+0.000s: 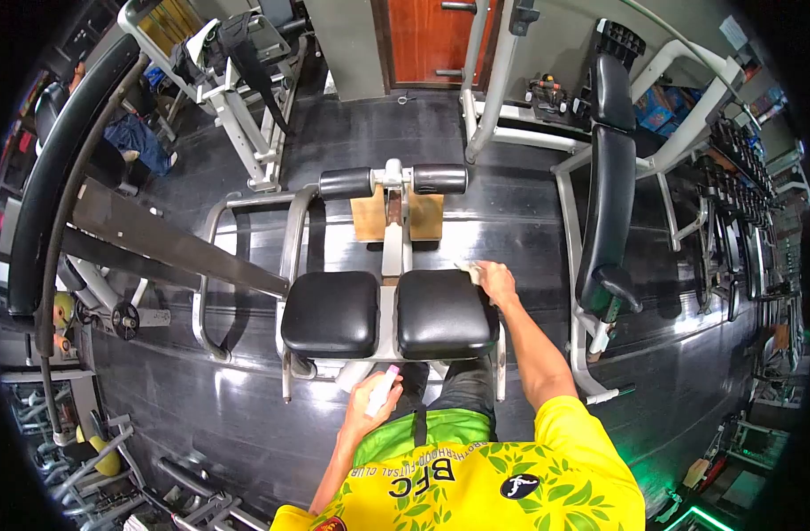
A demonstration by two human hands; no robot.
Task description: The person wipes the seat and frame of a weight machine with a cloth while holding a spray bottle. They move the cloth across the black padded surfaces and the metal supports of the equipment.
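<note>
My left hand (367, 405), low in front of my body, is wrapped round a small white bottle (383, 393) with a pink top. At the far right corner of the right black seat pad (447, 314), my right hand (496, 285) is closed on a pale cloth (472, 271), mostly hidden by the fingers. The cloth is at the pad's edge. A matching left seat pad (331, 313) lies beside it, with a narrow gap between them. Beyond the pads, two black foam rollers (439, 179) sit on a metal post.
An upright padded bench (610, 195) stands to the right. A long beam (175, 234) and a large black pad (69, 168) reach in from the left. Dumbbell racks (732, 186) line the right side. A seated person's leg (141, 142) shows at far left.
</note>
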